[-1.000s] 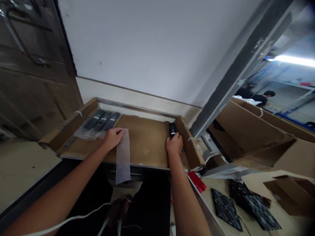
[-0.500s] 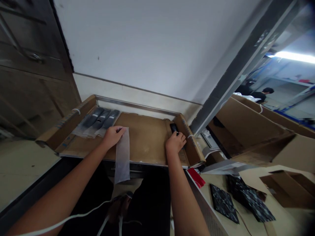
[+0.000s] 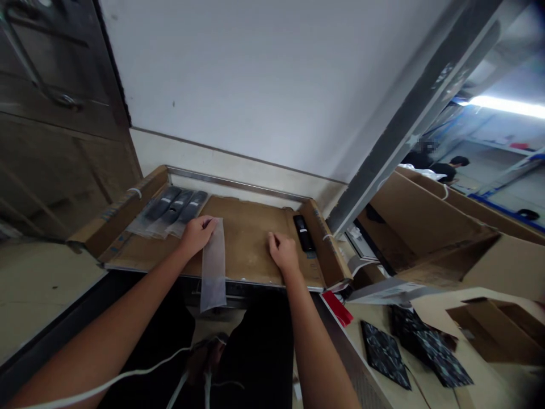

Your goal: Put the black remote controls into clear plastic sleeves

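Note:
A translucent plastic sleeve (image 3: 214, 267) hangs over the front edge of the cardboard-lined tray (image 3: 251, 255), its top pinched in my left hand (image 3: 198, 235). My right hand (image 3: 283, 250) is over the tray's right half, its fingers curled and closed with nothing visible in them. Just right of it, a black remote-like device (image 3: 303, 233) with a small white label lies by the right cardboard wall, untouched. Three similar dark devices in clear sleeves (image 3: 172, 209) lie side by side at the tray's left end.
Large cardboard boxes (image 3: 426, 227) stand on the right. Below them are a red item (image 3: 338, 308) and dark patterned packages (image 3: 385, 353). A white cable crosses my left forearm. People are in the far right background.
My right hand has let go of the black device and moved left, leaving it lying on the tray. My left hand still holds the sleeve. The view has shifted slightly.

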`<move>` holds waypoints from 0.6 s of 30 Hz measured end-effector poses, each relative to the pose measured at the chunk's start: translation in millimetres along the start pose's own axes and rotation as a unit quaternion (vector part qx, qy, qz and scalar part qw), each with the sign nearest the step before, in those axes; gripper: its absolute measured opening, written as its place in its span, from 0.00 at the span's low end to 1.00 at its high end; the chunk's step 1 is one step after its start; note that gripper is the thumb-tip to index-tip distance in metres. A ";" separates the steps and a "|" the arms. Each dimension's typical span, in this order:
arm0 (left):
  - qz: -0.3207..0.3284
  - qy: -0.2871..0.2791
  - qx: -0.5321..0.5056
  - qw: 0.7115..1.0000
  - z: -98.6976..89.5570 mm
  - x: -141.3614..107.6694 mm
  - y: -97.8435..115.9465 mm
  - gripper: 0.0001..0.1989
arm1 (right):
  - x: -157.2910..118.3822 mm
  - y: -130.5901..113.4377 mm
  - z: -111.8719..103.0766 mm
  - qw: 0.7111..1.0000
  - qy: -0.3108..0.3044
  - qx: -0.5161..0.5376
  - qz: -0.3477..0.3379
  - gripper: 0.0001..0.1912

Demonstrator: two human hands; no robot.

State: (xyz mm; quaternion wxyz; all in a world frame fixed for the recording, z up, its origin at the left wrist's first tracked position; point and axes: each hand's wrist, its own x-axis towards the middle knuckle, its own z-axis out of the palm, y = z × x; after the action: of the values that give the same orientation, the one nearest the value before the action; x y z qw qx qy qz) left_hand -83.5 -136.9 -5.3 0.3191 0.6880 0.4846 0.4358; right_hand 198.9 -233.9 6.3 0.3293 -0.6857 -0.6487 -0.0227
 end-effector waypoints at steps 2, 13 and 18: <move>0.005 0.037 -0.014 0.999 1.8 2.5 -2.2 0.17 | -2.9 -19.3 12.3 0.986 -0.074 0.148 0.021 0.21; -0.075 0.191 -0.140 0.969 -3.4 11.7 -17.3 0.17 | -3.6 -96.9 60.0 0.881 -0.265 0.370 0.127 0.11; -0.108 0.181 -0.217 0.953 -4.2 11.3 -16.3 0.17 | -6.3 -81.0 45.2 0.880 -0.233 0.396 0.121 0.08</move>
State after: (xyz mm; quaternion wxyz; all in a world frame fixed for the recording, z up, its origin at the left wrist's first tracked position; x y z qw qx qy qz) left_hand -91.9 -120.9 -14.3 0.4125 0.4559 0.4993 0.6105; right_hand 106.8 -222.4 2.3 0.4133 -0.5565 -0.5737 0.4363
